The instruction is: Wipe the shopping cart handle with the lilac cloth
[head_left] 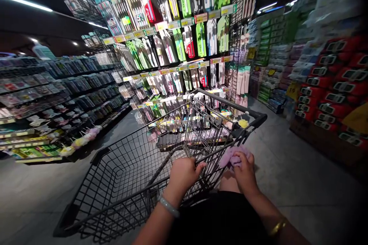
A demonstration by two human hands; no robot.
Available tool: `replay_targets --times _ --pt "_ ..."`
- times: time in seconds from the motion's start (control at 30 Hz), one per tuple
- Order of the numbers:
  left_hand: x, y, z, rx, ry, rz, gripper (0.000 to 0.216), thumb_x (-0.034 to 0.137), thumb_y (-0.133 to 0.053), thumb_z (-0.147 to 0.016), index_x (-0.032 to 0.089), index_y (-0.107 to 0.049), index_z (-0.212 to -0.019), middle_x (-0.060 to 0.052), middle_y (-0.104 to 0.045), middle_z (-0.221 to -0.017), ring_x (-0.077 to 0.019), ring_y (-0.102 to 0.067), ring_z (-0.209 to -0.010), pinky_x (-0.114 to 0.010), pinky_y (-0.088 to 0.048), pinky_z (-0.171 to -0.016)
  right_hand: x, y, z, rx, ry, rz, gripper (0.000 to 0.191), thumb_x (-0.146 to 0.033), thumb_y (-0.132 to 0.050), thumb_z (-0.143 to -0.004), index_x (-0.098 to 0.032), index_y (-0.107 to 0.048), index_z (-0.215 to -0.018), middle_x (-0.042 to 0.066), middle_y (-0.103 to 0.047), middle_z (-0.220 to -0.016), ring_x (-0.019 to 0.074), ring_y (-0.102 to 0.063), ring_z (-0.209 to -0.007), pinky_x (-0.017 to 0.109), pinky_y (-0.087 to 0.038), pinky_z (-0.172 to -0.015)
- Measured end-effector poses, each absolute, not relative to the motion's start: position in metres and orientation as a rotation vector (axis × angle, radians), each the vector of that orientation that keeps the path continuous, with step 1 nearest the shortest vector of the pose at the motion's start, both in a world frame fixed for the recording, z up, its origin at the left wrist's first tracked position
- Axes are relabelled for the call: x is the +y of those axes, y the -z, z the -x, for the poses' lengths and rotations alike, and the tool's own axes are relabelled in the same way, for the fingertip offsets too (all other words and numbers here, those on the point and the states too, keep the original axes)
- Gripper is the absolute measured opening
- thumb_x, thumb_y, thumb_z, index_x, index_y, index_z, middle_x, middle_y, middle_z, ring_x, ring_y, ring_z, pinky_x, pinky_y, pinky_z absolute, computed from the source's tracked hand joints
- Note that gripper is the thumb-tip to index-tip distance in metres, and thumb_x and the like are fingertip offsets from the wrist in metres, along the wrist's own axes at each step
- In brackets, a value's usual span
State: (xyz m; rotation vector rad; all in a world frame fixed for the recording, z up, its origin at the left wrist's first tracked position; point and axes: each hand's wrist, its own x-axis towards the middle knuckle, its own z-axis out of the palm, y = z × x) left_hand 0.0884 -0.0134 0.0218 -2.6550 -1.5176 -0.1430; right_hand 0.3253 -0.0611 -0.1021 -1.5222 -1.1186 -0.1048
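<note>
A black wire shopping cart [115, 172] stands side-on right in front of me, its basket stretching to the left. My left hand [184, 174], with a pale bangle on its wrist, is closed over the near top rim of the cart, thumb pointing right; its fingertips are hidden. In my right hand [245, 170], a crumpled light purple cloth [228, 157] is gripped just beside the cart's handle end. A gold-coloured bracelet is on that wrist. The cart's handle bar [227, 101] lies beyond, with a small yellow item [243, 123] at its near end.
Behind the cart rises a rack of packaged toothbrushes [178, 42] with price tags. Stocked shelves [80, 80] line the left. At right are stacked red packages [330, 80]. Grey floor [283, 157] shows between the cart and the right stack.
</note>
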Motion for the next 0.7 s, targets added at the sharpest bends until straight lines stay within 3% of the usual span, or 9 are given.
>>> replay_targets --times 0.1,0.27,0.4,0.53,0.7 --pt "-0.01 -0.022 -0.091 -1.533 0.125 2.655 0.063 0.067 -0.032 -0.095 0.02 -0.071 -0.082 -0.01 -0.07 -0.071 -0.0253 -0.067 -0.073 -0.031 -0.04 -0.064 -0.067 0.096 -0.322 -1.124 0.05 1.518 0.037 -0.01 -0.046 -0.068 -0.026 -0.063 -0.097 0.007 -0.048 -0.114 0.0284 -0.055 -0.108 0.052 -0.045 -0.098" --pt "-0.006 -0.02 -0.095 -1.565 0.126 2.645 0.057 0.062 -0.035 -0.097 0.019 -0.07 -0.083 -0.011 -0.071 -0.075 -0.0248 -0.068 -0.075 -0.031 -0.041 -0.065 -0.06 0.047 -0.314 -1.154 0.117 1.418 0.036 -0.011 -0.05 -0.072 -0.025 -0.064 -0.102 0.01 -0.044 -0.125 0.0293 -0.051 -0.12 0.051 -0.043 -0.105" --pt "-0.003 -0.019 -0.096 -1.518 0.135 2.645 0.052 0.058 -0.038 -0.097 0.02 -0.07 -0.083 -0.01 -0.071 -0.074 -0.0244 -0.068 -0.073 -0.031 -0.041 -0.064 -0.054 0.077 -0.285 -1.363 0.165 1.392 0.043 -0.006 -0.046 -0.067 -0.027 -0.065 -0.099 0.009 -0.043 -0.129 0.0315 -0.051 -0.121 0.053 -0.047 -0.102" --pt "-0.001 -0.018 -0.095 -1.49 0.154 2.627 0.05 0.057 -0.039 -0.097 0.02 -0.07 -0.083 -0.01 -0.072 -0.076 -0.025 -0.069 -0.075 -0.031 -0.042 -0.065 -0.065 0.101 -0.268 -1.477 -0.004 1.348 0.043 -0.005 -0.045 -0.063 -0.031 -0.065 -0.091 0.006 -0.05 -0.121 0.0279 -0.059 -0.11 0.045 -0.055 -0.092" --pt "-0.002 -0.019 -0.096 -1.508 0.153 2.61 0.053 0.058 -0.036 -0.097 0.019 -0.069 -0.085 -0.01 -0.071 -0.076 -0.0255 -0.069 -0.075 -0.031 -0.043 -0.066 -0.069 0.051 -0.282 -1.286 0.075 1.325 0.042 -0.004 -0.048 -0.068 -0.024 -0.069 -0.098 0.009 -0.046 -0.125 0.0271 -0.051 -0.123 0.048 -0.044 -0.107"
